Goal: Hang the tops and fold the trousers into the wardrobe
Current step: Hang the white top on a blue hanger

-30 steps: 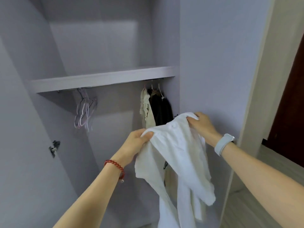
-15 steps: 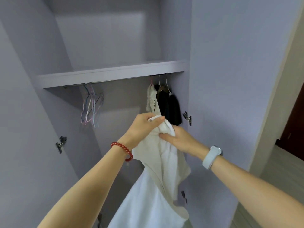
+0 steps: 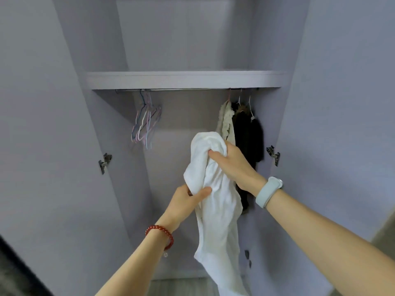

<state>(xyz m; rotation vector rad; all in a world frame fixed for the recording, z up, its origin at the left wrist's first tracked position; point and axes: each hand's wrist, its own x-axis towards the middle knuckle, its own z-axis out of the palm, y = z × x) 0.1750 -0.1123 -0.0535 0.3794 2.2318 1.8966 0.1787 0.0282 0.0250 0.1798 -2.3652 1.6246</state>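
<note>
The right hand (image 3: pixel 232 165) is squeezing the top of a white shirt (image 3: pixel 215 201), with its fingers curled tight on the cloth; the left hand (image 3: pixel 186 202) is pinching the shirt lower down; the shirt is hanging between them in front of the open wardrobe (image 3: pixel 64 103); empty hangers (image 3: pixel 145 122) are dangling on the rail (image 3: pixel 183 89) at the left; a cream top (image 3: pixel 227 121) and a dark top (image 3: pixel 249 137) are hanging at the right.

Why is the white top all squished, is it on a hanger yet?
Not yet. The white top is bunched up, gripped by the right hand above and left hand below. The empty hangers are on the rail.
</note>
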